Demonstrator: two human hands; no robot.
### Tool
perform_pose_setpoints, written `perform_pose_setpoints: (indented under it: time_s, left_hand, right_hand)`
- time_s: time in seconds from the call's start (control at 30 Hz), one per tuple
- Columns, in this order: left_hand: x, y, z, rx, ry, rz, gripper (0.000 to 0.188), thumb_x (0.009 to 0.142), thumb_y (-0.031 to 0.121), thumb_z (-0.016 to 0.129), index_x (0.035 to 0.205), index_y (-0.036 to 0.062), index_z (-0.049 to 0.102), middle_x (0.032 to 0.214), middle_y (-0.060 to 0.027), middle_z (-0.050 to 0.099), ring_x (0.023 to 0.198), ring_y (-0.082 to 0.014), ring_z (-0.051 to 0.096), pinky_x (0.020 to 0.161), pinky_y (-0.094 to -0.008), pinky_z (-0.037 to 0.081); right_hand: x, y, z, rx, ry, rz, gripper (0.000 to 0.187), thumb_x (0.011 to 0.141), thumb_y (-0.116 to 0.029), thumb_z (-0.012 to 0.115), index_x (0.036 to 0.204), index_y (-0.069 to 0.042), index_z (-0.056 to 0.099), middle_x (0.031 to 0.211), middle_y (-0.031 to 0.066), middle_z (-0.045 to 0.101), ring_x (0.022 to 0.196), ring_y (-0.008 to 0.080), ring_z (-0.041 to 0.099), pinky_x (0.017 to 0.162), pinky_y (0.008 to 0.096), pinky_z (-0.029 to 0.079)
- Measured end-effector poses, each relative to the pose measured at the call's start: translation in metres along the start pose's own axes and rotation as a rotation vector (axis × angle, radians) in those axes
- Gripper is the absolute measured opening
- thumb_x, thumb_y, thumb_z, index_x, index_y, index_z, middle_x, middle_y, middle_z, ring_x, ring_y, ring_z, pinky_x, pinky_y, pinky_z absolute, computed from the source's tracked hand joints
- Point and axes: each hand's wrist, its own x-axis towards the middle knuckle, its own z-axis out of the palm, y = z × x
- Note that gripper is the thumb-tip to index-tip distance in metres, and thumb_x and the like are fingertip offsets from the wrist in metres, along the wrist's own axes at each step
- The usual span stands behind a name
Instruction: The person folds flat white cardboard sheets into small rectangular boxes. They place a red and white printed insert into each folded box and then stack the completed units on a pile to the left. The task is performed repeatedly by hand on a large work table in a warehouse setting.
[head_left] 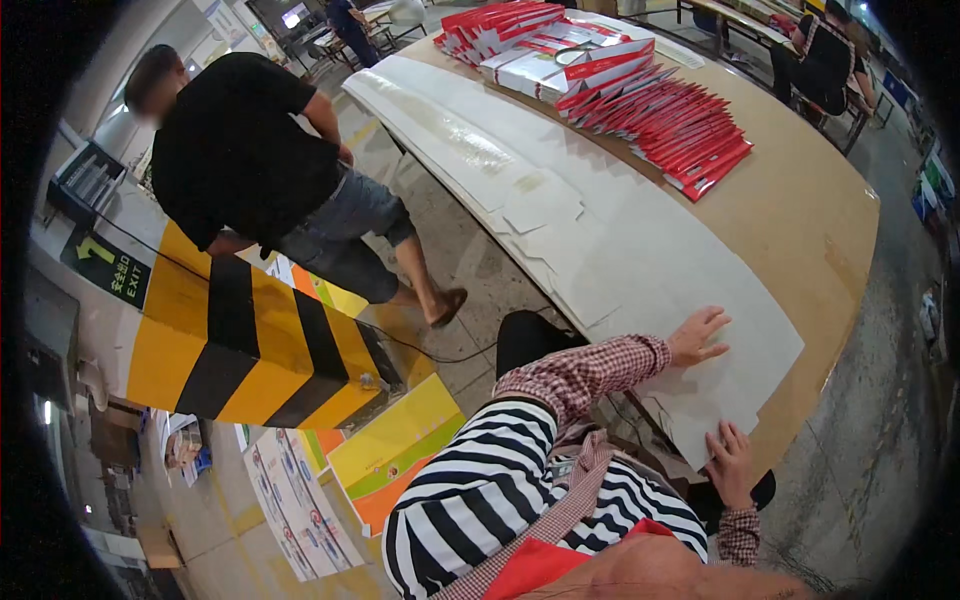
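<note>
White paper sheeting (640, 270) covers much of the long table's near side, with torn, ragged edges and a shiny strip of clear tape. My left hand (697, 337) rests on the paper with its fingers spread, holding nothing. Close to the table's near corner, my right hand (732, 462) lies at the paper's edge, its fingers stretched out and nothing in them. Further along the table, red and white folded packages (660, 120) stand in a long leaning row, beside flat white and red stacks (545, 62).
Bare brown board (800, 200) shows along the table's far side. To the left stands a yellow and black striped pillar base (270, 340). A person in a black shirt (250, 150) walks by it. Printed colourful boards (390, 450) lean below. Another person sits at the upper right (815, 65).
</note>
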Motion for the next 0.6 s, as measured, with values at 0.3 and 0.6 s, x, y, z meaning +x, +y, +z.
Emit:
perform_pose_setpoints:
  time_s: [0.3, 0.6]
  left_hand:
    - [0.010, 0.033, -0.025, -0.147, -0.250, -0.008, 0.029, 0.095, 0.015, 0.055, 0.121, 0.0028, 0.060, 0.118, -0.0172, 0.061, 0.116, -0.0351, 0.054, 0.101, -0.0454, 0.042]
    - [-0.010, 0.148, -0.149, -0.079, 0.196, 0.248, 0.037, 0.094, 0.014, 0.057, 0.129, 0.0038, 0.057, 0.125, -0.0171, 0.060, 0.118, -0.0353, 0.055, 0.103, -0.0458, 0.041]
  right_hand:
    - [-0.011, 0.028, -0.001, 0.126, 0.245, 0.081, 0.042, 0.075, 0.008, 0.060, 0.115, -0.004, 0.066, 0.115, 0.0198, 0.067, 0.109, 0.0386, 0.062, 0.095, 0.0434, 0.048]
    - [-0.033, 0.010, -0.029, 0.001, 0.844, 0.144, 0.020, 0.094, -0.009, 0.061, 0.111, -0.002, 0.067, 0.114, 0.0175, 0.069, 0.106, 0.0333, 0.066, 0.092, 0.0420, 0.050]
